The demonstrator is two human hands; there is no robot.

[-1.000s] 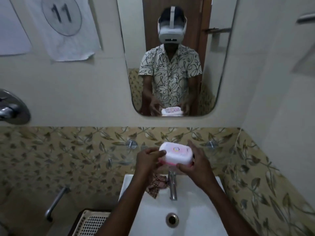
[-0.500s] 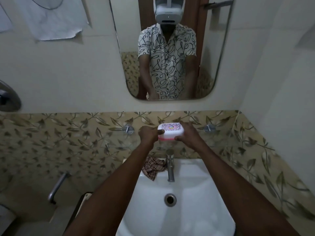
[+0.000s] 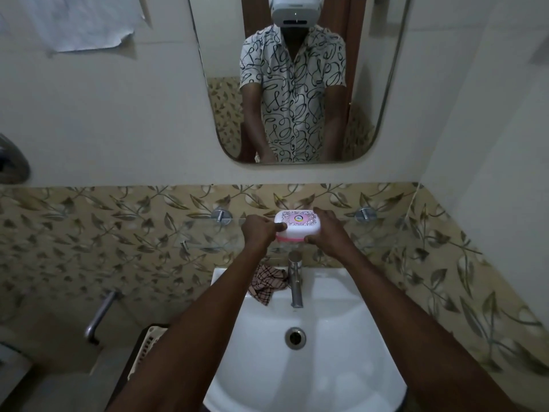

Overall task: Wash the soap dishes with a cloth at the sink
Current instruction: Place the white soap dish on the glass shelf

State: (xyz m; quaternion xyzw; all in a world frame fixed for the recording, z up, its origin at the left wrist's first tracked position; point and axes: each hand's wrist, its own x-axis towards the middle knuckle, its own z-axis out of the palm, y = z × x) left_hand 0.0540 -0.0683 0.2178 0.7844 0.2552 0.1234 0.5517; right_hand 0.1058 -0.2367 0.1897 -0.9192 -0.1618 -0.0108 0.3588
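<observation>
A: White-and-pink soap dish (image 3: 297,228), lid on, gripped between both hands up at the glass shelf (image 3: 202,233).
B: Left hand (image 3: 258,233)?
A: Curled at the dish's left end, thumb pressed against the lid's edge.
B: Right hand (image 3: 328,233)?
A: Wrapped round the right end, thumb at the front lower corner, fingers behind.
B: Resting on the shelf, or held just above?
A: Cannot tell.
B: Cloth (image 3: 267,283)?
A: Checked, crumpled on the back rim of the sink (image 3: 341,337), below the left hand, just left of the tap (image 3: 295,281).
B: And the tap?
A: Upright, straight below the dish, between the two forearms.
B: Anything else?
A: Basket (image 3: 147,343) beside the left forearm, off the sink's left side; mirror (image 3: 225,40) above both hands.
</observation>
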